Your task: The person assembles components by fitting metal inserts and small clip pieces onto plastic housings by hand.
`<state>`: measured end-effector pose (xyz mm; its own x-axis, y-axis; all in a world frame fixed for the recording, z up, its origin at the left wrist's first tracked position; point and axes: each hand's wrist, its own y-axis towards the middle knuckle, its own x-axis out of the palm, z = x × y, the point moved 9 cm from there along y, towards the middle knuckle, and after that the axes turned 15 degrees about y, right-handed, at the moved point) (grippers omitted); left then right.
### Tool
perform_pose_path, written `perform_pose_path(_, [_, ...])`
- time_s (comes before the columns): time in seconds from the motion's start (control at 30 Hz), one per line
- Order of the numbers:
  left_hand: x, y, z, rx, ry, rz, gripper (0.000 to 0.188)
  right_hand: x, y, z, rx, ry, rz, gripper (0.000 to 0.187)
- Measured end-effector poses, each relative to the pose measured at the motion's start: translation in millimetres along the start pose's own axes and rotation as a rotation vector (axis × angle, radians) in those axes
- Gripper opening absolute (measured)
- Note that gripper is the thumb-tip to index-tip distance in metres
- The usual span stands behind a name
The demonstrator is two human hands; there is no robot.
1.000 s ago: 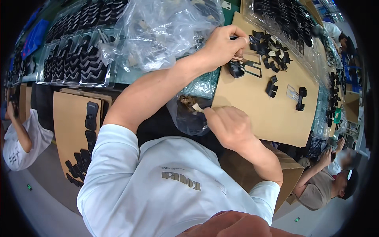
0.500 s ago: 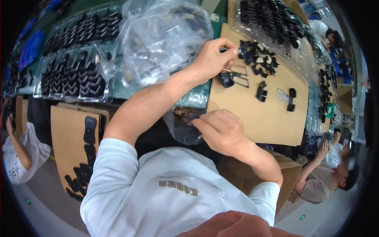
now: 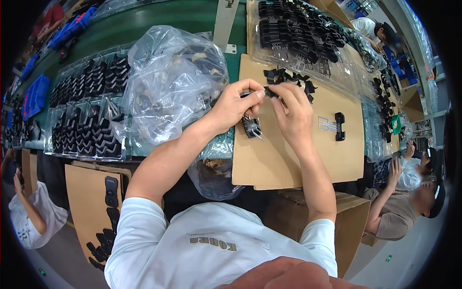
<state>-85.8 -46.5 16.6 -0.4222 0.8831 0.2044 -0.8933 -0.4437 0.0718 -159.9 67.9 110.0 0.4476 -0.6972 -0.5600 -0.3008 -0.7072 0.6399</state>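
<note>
Over the cardboard sheet, my left hand is closed in a pinch. My right hand meets it from the right, fingers bent and closed at a small black plastic piece between the two hands. Fingers cover most of that piece. Just under my left hand is a black part with metal prongs; whether its lower fingers grip it or it rests on the cardboard, I cannot tell. Beyond my hands lies a pile of small black curved pieces. Right of them sits another black part with a metal fork.
A large clear plastic bag slumps to the left, with clear trays of black parts past it. Another loaded tray lies beyond the cardboard. A small bag hangs at the table edge. People sit on both sides.
My right hand has risen from the small bag at the table edge to join my left hand. My left hand has come nearer to me. The view has shifted a little.
</note>
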Motion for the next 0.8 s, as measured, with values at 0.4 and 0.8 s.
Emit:
perform_pose_path(0.4, [-26, -3, 6, 0.201, 0.111, 0.331, 0.032, 44, -37, 106, 0.93, 1.367, 0.153, 0.013])
perform_pose_path(0.8, [-30, -6, 16, 0.394, 0.0, 0.431, 0.034, 62, -42, 70, 0.932, 1.331, 0.04, 0.013])
